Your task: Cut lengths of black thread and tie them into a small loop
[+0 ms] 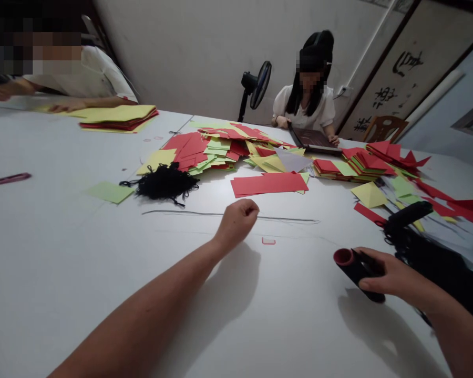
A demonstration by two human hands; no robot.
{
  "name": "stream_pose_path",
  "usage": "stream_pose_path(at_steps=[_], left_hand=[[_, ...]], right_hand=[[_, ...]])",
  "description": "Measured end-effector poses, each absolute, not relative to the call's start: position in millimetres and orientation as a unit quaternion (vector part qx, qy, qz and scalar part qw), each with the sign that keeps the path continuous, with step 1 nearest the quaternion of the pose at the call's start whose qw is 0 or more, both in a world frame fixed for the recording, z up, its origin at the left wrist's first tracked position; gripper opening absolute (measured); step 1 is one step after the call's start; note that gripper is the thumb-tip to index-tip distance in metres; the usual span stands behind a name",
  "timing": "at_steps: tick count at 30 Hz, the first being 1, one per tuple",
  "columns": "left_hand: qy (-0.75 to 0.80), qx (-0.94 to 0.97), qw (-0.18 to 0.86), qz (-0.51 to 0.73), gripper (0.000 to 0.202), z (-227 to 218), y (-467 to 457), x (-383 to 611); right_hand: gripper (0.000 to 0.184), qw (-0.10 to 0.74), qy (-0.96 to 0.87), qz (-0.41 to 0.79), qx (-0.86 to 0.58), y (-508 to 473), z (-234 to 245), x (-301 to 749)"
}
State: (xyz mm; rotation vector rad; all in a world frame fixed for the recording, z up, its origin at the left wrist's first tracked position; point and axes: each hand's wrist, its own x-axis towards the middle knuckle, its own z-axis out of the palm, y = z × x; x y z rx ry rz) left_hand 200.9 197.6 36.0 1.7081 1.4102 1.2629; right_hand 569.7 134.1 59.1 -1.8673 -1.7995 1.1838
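Note:
My left hand [238,219] is closed in a pinch over a thin black thread [189,213] stretched out along the white table [63,262]. My right hand [392,275] is wrapped round a black tube with a red end [349,262], held just above the table at the right. A small red paper ring [268,241] lies between my hands. A tangle of black thread [165,182] sits farther back on the left.
Heaps of red, green and yellow paper cards [236,147] cover the far middle and right. A red sheet stack [270,184] lies nearer. One person sits at the far left by a paper stack [118,118], another at the far side. A fan [256,86] stands behind.

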Motion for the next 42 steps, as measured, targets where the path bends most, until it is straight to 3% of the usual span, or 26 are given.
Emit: stream_pose_path(at_steps=[3,7,10,15,20,29,35,42], left_hand=[[0.541,0.622,0.245,0.51,0.012,45.2,203.4,178.3],[0.577,0.592,0.189,0.531,0.012,56.6,203.2,143.6],[0.61,0.566,0.171,0.527,0.012,62.2,196.7,118.9],[0.653,0.545,0.151,0.504,0.012,64.8,180.2,89.7],[0.669,0.558,0.149,0.468,0.015,61.8,165.5,81.4],[0.663,0.593,0.135,0.436,0.018,59.2,156.3,84.7],[0.668,0.605,0.113,0.419,0.017,57.1,153.5,72.5],[0.656,0.626,0.126,0.402,0.015,50.5,150.8,78.9]], right_hand=[[0.05,0.066,-0.655,0.363,-0.659,131.9,69.3,568.4],[0.045,0.048,-0.7,0.252,-0.667,132.2,75.4,565.4],[0.049,0.077,-0.693,0.225,-0.68,135.4,75.2,564.7],[0.067,0.15,-0.578,0.342,-0.725,147.9,70.0,569.0],[0.053,0.256,-0.559,0.31,-0.725,159.5,54.1,569.4],[0.038,0.132,-0.728,0.165,-0.652,124.8,42.1,539.2],[0.056,0.086,-0.671,0.137,-0.724,122.3,41.8,545.7],[0.073,0.253,-0.519,0.259,-0.775,149.3,33.2,567.1]])
